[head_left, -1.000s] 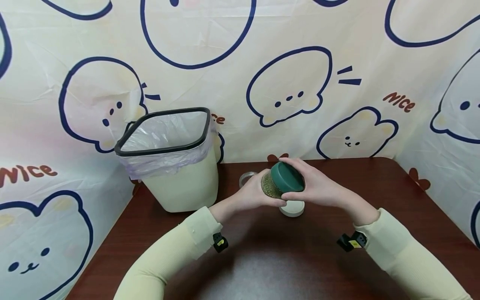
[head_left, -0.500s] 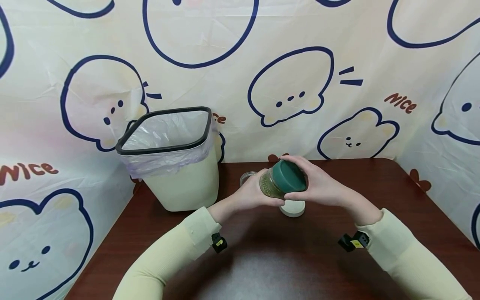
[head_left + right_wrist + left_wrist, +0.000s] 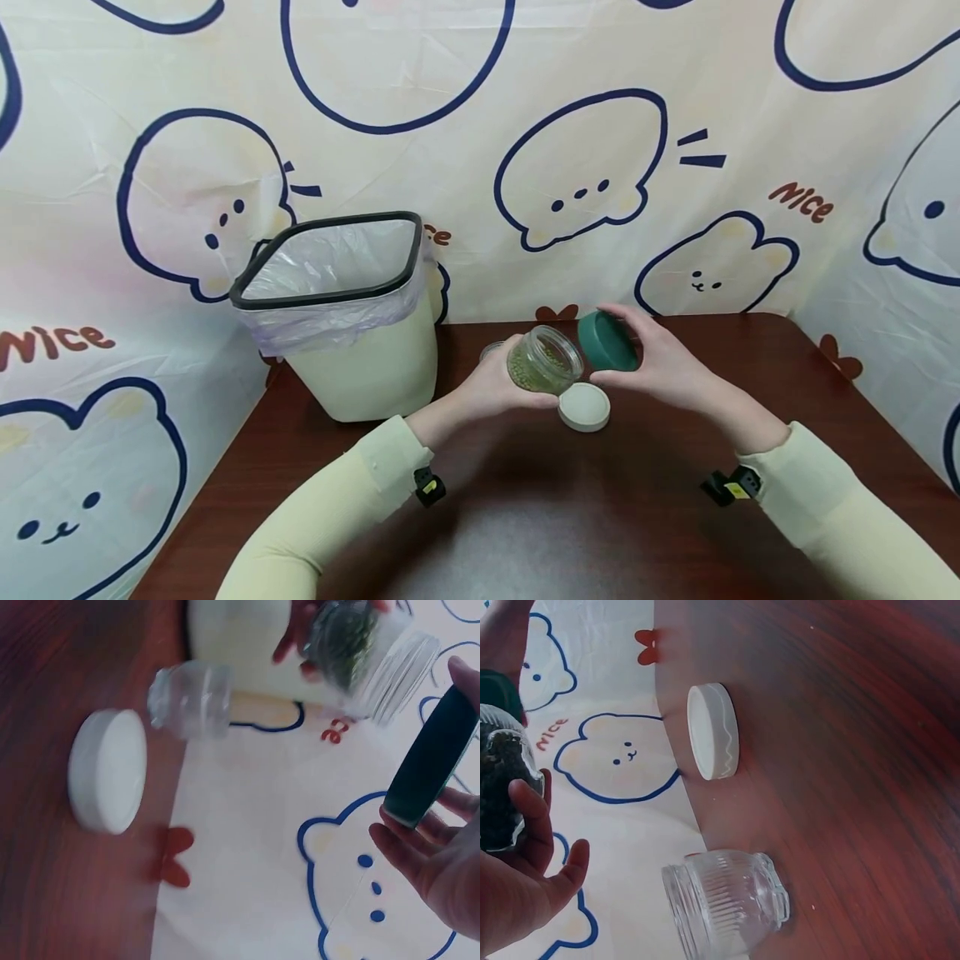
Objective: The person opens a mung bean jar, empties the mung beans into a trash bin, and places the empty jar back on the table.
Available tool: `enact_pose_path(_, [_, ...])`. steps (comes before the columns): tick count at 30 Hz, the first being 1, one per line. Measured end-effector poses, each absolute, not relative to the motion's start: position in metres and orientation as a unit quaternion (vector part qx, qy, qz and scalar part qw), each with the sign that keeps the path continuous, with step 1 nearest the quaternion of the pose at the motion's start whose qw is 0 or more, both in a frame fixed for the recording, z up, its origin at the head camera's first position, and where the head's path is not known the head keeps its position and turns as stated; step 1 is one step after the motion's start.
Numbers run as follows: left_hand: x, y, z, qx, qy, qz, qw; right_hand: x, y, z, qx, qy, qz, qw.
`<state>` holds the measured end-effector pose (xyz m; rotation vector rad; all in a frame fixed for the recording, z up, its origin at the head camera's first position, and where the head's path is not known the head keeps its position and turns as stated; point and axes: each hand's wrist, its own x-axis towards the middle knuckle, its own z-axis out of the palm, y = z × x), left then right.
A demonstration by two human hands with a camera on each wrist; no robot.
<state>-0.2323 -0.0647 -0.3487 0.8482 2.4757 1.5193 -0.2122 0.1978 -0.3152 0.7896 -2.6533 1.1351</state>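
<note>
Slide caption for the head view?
Left hand grips a tilted, uncapped clear jar of small green beans; right hand holds a green lid beside it, white lid on the table.

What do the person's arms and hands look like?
The left sleeve and right sleeve are long and pale yellow, with broad cuffs. At each cuff sits a small black device with a yellow mark. The left hand and right hand are bare.

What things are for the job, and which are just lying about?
For the job now:
jar of small green beans, in the left hand
green lid, in the right hand

Seemingly just there:
white lid
ribbed clear jar
lined trash bin
</note>
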Motion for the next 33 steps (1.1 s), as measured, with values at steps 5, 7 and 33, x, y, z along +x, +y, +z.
enact_pose_path(5, [-0.232, -0.069, -0.349, 0.271, 0.822, 0.499, 0.045, -0.218, 0.211, -0.323, 0.234, -0.919, 0.305, 0.091])
enact_pose_path(7, [-0.232, -0.069, -0.349, 0.267, 0.822, 0.501, 0.044, -0.221, 0.217, -0.327, 0.225, -0.93, 0.275, 0.092])
enact_pose_path(33, [-0.232, -0.071, -0.35, 0.254, 0.829, 0.498, 0.032, -0.255, 0.267, -0.392, 0.175, -0.963, 0.174, -0.104])
